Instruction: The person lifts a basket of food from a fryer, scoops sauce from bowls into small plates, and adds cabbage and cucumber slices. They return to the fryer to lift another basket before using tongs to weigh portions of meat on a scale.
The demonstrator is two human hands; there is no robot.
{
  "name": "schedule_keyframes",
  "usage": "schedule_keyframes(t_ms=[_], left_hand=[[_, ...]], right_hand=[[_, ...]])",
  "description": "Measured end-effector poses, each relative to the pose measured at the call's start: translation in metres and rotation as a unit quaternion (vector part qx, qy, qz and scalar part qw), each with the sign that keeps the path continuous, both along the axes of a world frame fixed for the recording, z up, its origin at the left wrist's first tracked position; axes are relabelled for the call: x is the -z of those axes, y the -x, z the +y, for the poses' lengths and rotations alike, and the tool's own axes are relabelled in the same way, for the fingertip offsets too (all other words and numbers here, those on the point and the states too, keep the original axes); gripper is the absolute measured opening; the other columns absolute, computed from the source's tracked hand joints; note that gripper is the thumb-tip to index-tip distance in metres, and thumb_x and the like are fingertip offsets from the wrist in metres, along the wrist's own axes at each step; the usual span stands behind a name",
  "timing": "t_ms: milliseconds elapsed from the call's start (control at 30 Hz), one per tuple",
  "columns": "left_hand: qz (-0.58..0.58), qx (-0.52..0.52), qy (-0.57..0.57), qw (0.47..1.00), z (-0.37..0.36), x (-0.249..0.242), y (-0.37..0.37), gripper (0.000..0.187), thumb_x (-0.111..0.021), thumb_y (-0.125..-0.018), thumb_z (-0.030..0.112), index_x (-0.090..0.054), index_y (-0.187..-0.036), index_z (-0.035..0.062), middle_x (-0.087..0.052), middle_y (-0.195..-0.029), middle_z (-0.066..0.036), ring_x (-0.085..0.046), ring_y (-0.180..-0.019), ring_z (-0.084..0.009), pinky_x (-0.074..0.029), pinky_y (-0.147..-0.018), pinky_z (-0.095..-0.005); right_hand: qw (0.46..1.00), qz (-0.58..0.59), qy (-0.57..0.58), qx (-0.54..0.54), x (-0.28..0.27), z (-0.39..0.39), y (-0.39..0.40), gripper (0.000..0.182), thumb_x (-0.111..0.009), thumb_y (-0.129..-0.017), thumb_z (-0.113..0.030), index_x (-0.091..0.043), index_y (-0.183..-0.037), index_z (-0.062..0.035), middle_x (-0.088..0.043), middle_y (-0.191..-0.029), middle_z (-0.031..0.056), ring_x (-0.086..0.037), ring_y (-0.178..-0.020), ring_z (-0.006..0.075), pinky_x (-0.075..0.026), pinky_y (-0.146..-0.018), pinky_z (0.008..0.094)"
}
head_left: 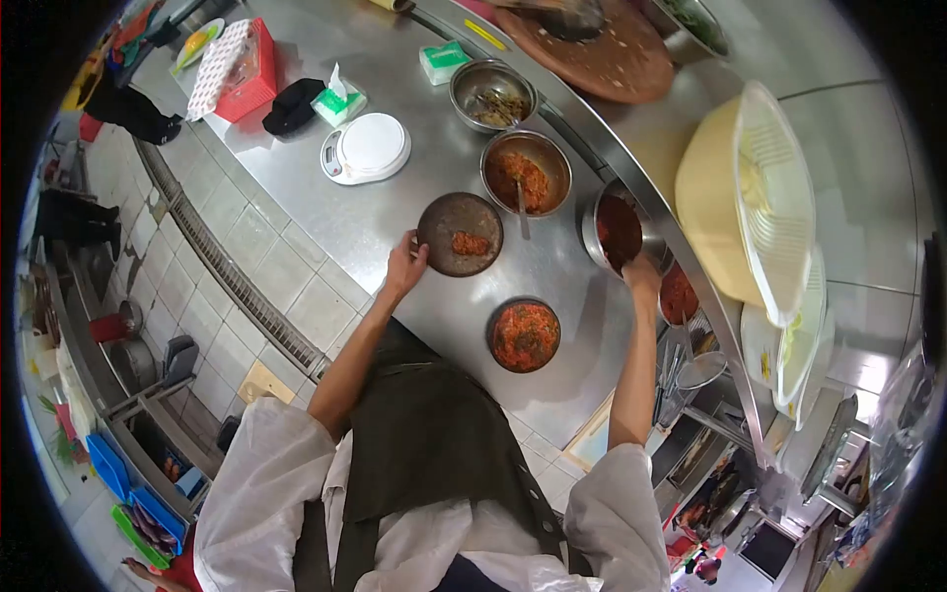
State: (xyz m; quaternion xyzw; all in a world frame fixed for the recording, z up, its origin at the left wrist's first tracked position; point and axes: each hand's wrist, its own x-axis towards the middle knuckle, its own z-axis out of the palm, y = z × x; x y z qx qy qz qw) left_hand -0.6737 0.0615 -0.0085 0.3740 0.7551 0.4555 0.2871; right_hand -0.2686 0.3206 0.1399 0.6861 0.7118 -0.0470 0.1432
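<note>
My left hand [404,263] grips the left edge of a round dark stone plate [434,214], its thumb over the rim. A small mound of red-orange chili paste [471,244] lies on that plate. At the right, my right hand [642,276] is closed at the near edge of a metal bowl [590,235] of dark red sauce [619,229]; what its fingers hold is hidden. A second dark plate [524,369], spread with red chili paste [525,333], sits nearer me. Beyond is a metal bowl [484,163] of orange-red mixture with a spoon [523,212] in it.
A white kitchen scale [373,145], tissue packs [339,103], a black cloth [293,106] and a red box [258,77] stand on the steel table [434,128]. A raised ledge on the right carries cream basins [710,187] and a large stone mortar [617,64]. Other people's legs [133,111] show at left.
</note>
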Motion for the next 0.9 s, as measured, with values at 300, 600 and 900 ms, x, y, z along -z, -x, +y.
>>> schedule_keyframes(t_ms=[300, 600, 900], left_hand=[[-0.095, 0.159, 0.078, 0.98, 0.021, -0.012, 0.042, 0.044, -0.064, -0.091, 0.017, -0.053, -0.129, -0.0022, -0.07, -0.079, -0.015, -0.07, -0.063, -0.0251, -0.056, -0.063, -0.0387], [-0.111, 0.29, 0.056, 0.949, 0.039, -0.003, 0.072, 0.048, -0.067, -0.089, 0.018, -0.055, -0.131, -0.0035, -0.069, -0.071, -0.013, -0.069, -0.06, -0.0183, -0.054, -0.062, -0.0324], [-0.279, 0.234, 0.134, 0.922, 0.001, -0.011, 0.059, 0.049, -0.068, -0.088, 0.019, -0.054, -0.131, -0.0017, -0.065, -0.072, -0.013, -0.067, -0.067, -0.0238, -0.054, -0.066, -0.0372]], right_hand=[[0.959, 0.162, -0.223, 0.071, -0.017, -0.123, 0.037, 0.019, -0.05, -0.093, -0.011, -0.054, -0.099, 0.0062, -0.061, -0.096, 0.0346, -0.061, -0.09, 0.0512, -0.048, -0.074, 0.0547], [0.963, 0.13, -0.222, 0.08, -0.012, -0.12, 0.042, 0.043, -0.028, -0.104, -0.028, -0.058, -0.096, 0.0023, -0.064, -0.094, 0.0307, -0.061, -0.092, 0.0516, -0.047, -0.077, 0.056], [0.962, 0.144, -0.226, 0.055, -0.013, -0.118, 0.041, 0.012, -0.052, -0.091, -0.004, -0.057, -0.098, 0.0039, -0.063, -0.093, 0.031, -0.063, -0.088, 0.0495, -0.05, -0.071, 0.053]])
